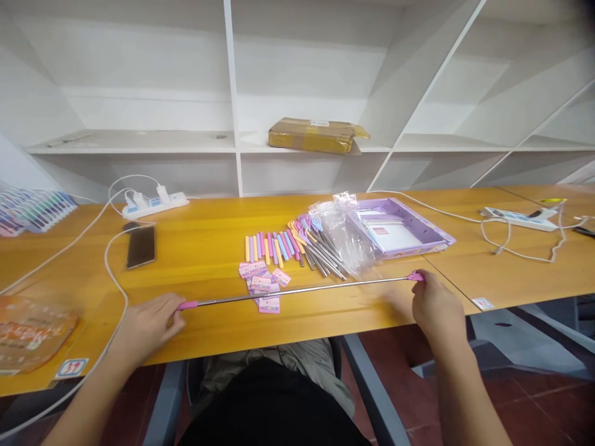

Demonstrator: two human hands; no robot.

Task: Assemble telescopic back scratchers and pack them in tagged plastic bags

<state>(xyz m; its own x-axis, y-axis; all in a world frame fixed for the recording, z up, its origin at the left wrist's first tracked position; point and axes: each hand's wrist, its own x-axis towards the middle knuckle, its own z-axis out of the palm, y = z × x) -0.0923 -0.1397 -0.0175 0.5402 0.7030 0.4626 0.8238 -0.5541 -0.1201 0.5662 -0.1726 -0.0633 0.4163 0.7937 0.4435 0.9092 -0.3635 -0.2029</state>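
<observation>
A telescopic back scratcher (320, 287) is drawn out long and thin in front of me, its steel rod running nearly level above the table's front. My left hand (151, 325) is closed on its pink handle. At the other end, my right hand (436, 303) pinches the pink claw head. Behind the rod lie several small printed cards (253, 269), some overlapping. A row of pink, yellow, purple and blue handles (272, 246) sits beyond them. Beside that row, more back scratchers (320, 248) with bare steel rods and coloured claws lie in a heap.
Clear plastic bags (356, 238) lie against a purple tray (434, 232) holding papers. A phone (141, 246) and a power strip (155, 203) with white cables are at left, near an orange plastic package (35, 331). Another power strip (518, 218) lies right. A taped box (313, 135) rests on the shelf.
</observation>
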